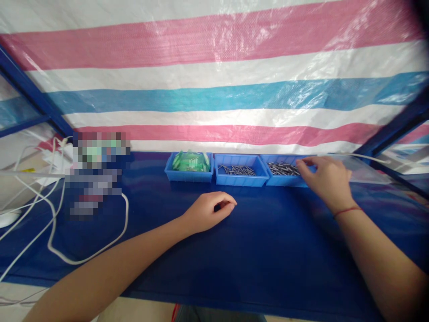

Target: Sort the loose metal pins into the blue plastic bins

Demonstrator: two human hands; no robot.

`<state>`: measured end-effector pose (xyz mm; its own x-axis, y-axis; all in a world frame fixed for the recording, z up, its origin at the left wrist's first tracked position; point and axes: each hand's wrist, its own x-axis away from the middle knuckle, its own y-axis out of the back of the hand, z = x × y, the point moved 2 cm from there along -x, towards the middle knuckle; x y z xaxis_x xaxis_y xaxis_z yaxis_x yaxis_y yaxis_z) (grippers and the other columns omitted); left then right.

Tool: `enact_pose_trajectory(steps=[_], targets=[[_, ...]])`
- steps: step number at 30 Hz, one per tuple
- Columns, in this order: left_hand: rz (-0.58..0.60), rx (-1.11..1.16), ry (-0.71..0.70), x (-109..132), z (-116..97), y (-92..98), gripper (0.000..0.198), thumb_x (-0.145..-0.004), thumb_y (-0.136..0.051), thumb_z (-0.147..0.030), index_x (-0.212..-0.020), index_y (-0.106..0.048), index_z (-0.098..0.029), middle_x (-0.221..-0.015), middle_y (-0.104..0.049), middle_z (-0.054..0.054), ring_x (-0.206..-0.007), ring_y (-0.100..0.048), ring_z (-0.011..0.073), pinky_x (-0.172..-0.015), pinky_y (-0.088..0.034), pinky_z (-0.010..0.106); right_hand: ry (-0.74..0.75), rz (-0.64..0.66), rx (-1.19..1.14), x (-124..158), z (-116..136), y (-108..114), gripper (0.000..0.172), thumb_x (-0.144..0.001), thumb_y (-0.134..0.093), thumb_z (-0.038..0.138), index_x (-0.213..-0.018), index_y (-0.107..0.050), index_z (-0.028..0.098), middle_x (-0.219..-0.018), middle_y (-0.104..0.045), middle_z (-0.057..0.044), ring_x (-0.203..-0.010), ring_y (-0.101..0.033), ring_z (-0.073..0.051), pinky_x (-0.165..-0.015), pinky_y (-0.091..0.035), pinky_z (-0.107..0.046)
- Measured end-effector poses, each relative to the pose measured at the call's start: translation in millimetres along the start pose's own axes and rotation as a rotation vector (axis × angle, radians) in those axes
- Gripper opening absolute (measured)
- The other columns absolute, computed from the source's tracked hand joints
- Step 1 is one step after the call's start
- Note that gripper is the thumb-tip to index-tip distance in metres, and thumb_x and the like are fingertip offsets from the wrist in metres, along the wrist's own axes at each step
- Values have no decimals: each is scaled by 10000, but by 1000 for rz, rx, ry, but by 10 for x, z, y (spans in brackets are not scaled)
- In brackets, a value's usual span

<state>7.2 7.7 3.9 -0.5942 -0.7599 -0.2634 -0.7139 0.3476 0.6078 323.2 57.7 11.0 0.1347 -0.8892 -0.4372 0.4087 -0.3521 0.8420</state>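
Observation:
My left hand rests on the blue table with its fingers curled in a loose fist; I cannot make out anything inside. My right hand reaches into the right blue bin, fingertips bent down onto the small metal pins in it. A red string circles that wrist. The middle blue bin holds more metal pins. The left blue bin holds green plastic pieces.
A white cable loops across the table's left side beside a blurred-out patch. A striped pink, white and blue tarp hangs behind the bins. Blue frame bars run on both sides. A clear plastic sheet lies at the right.

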Motion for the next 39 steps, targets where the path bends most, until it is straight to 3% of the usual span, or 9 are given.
enact_pose_trajectory(steps=[5, 11, 16, 21, 25, 39], targets=[[15, -26, 1, 1, -15, 1, 183, -889, -526, -266, -944, -668, -165, -868, -696, 34, -770, -630, 132, -725, -456, 216, -41, -166, 128, 12, 71, -117, 390, -892, -435, 489, -942, -686, 196, -886, -656, -116, -893, -580, -283, -766, -425, -402], [23, -43, -30, 1, -18, -3, 183, -898, -516, -255, -947, -663, -158, -856, -692, 34, -760, -626, 127, -719, -445, 211, 120, -216, 158, 46, 368, -292, 431, -890, -463, 513, -1068, -657, 173, -1080, -591, -130, -974, -549, -270, -900, -411, -411], [44, -81, -44, -9, -27, 6, 175, -899, -515, -243, -939, -661, -155, -843, -694, 31, -752, -625, 128, -713, -439, 212, 174, -193, 189, 78, 578, -344, 485, -871, -482, 543, -1173, -607, 185, -1081, -571, -133, -942, -537, -279, -853, -423, -428], [73, -114, -63, -14, -36, 13, 180, -906, -504, -245, -943, -659, -160, -842, -693, 28, -740, -622, 129, -710, -437, 219, 128, -193, 295, 126, 667, -394, 508, -854, -494, 567, -1187, -617, 203, -1015, -580, -135, -946, -509, -307, -814, -402, -444], [87, -124, -86, -16, -36, 14, 179, -910, -497, -237, -941, -653, -155, -837, -691, 27, -738, -619, 126, -722, -430, 222, 120, -159, 360, 154, 698, -440, 478, -872, -466, 571, -1148, -644, 223, -1020, -592, -132, -998, -497, -316, -831, -377, -438], [173, -255, -160, -31, -18, -16, 175, -919, -492, -242, -928, -661, -195, -850, -695, 10, -806, -613, 140, -767, -392, 260, 141, -53, 391, 111, 676, -437, 469, -906, -399, 573, -1093, -632, 211, -883, -617, -94, -884, -553, -266, -789, -320, -367]])
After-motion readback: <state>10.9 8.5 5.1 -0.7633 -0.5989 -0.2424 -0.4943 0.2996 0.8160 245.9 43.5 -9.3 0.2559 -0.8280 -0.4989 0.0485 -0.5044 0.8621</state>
